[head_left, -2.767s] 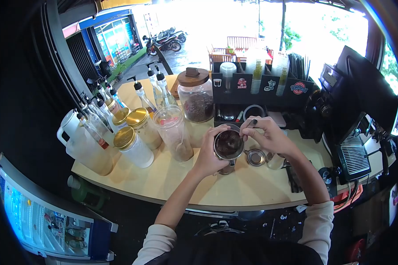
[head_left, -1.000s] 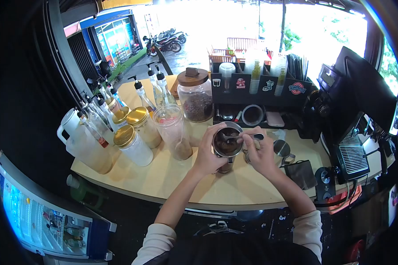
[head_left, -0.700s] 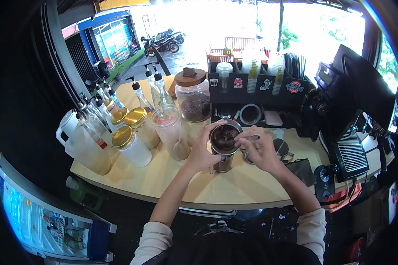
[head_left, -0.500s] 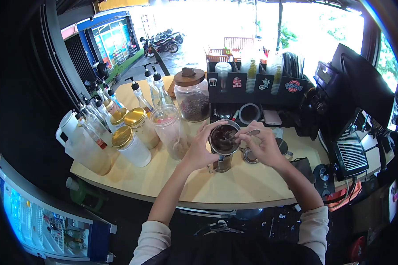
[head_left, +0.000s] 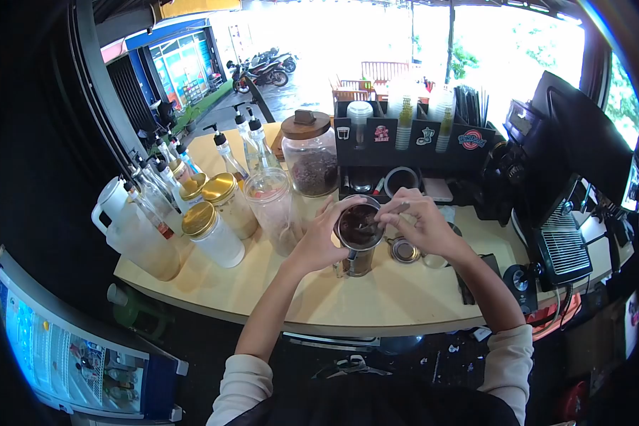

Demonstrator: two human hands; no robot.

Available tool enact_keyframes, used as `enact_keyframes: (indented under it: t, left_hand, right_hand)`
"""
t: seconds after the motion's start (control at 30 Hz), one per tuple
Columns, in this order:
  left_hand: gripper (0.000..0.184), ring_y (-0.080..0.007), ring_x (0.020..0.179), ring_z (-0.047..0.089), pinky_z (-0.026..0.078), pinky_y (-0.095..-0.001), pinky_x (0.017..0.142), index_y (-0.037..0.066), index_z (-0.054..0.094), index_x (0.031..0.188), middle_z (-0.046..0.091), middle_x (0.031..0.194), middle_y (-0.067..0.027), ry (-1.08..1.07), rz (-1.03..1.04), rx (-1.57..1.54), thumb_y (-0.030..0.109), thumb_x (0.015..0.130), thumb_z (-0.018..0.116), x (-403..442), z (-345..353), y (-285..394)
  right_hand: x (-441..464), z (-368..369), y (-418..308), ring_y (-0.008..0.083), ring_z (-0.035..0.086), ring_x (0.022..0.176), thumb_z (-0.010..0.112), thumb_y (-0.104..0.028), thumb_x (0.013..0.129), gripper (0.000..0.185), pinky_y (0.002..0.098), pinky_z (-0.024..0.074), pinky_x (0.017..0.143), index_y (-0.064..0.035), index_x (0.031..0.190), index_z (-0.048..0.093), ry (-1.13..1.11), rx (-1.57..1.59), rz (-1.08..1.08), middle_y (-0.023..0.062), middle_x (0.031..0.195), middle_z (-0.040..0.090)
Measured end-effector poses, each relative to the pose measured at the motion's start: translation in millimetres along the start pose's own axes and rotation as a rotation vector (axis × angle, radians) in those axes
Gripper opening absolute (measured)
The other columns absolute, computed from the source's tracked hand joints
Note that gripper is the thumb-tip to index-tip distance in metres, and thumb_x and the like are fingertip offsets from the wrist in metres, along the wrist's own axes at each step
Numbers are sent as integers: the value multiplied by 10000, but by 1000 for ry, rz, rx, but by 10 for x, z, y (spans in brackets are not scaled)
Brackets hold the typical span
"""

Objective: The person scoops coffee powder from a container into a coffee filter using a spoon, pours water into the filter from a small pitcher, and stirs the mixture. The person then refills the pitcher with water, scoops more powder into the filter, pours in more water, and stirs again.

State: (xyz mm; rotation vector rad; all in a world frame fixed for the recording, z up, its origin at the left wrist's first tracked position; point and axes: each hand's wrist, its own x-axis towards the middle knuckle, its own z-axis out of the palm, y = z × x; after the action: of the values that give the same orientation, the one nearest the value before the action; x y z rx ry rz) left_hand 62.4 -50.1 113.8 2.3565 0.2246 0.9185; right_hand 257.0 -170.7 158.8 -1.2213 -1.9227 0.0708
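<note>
My left hand point(head_left: 319, 245) wraps round the rim of a metal-rimmed glass pot point(head_left: 358, 263), which resembles a French press. Dark brown liquid point(head_left: 356, 226) fills its upper part. From the right, my right hand point(head_left: 426, 224) pinches the handle of a spoon point(head_left: 404, 207), whose lower end dips into the liquid. Just under that hand a round metal lid point(head_left: 405, 250) lies on the counter. A pink-tinted clear container point(head_left: 271, 213) stands left of my left hand.
Gold-lidded jars point(head_left: 216, 238), a frosted pitcher point(head_left: 138, 231) and several pump bottles crowd the counter's left side. A wooden-lidded jar point(head_left: 312, 163) and a black cup organiser point(head_left: 419, 135) stand behind. An espresso machine point(head_left: 561, 241) is at the right.
My right hand and the spoon have shifted slightly over the pot, and the spoon's angle has changed. More of the metal lid shows. My left hand stays on the pot.
</note>
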Motion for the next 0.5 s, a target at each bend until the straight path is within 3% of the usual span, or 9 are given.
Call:
enact_keyframes:
  t: [0.13,0.3,0.37,0.5]
  left_hand:
    - [764,-249,1245,496,172,-516,1160,142,449,1312,560,1296,-21,15,18,9,129,613,755,-5,12,-42]
    - [773,-251,1245,494,192,-510,1155,143,449,1312,556,1298,-26,23,43,22,127,607,764,-10,23,-52]
    - [812,-250,1247,493,139,-503,1164,169,399,1344,527,1329,-31,26,67,5,88,601,716,-13,33,-48]
    - [819,-249,1248,490,143,-499,1164,171,401,1348,531,1323,-31,31,64,-5,75,595,710,-25,33,-50]
  right_hand:
    - [27,-49,5,229,567,775,660,-107,833,99,349,381,800,-42,902,691,2,-21,-113,57,821,649]
    - [-11,51,-41,225,574,794,653,-102,838,93,345,382,807,-39,895,690,-10,4,-57,57,825,659]
    - [-27,81,-33,227,575,798,649,-101,840,88,344,382,810,-39,886,691,7,33,-47,57,823,663]
    - [-48,118,2,228,581,810,631,-105,857,98,343,389,805,-38,883,697,78,-7,0,57,804,670]
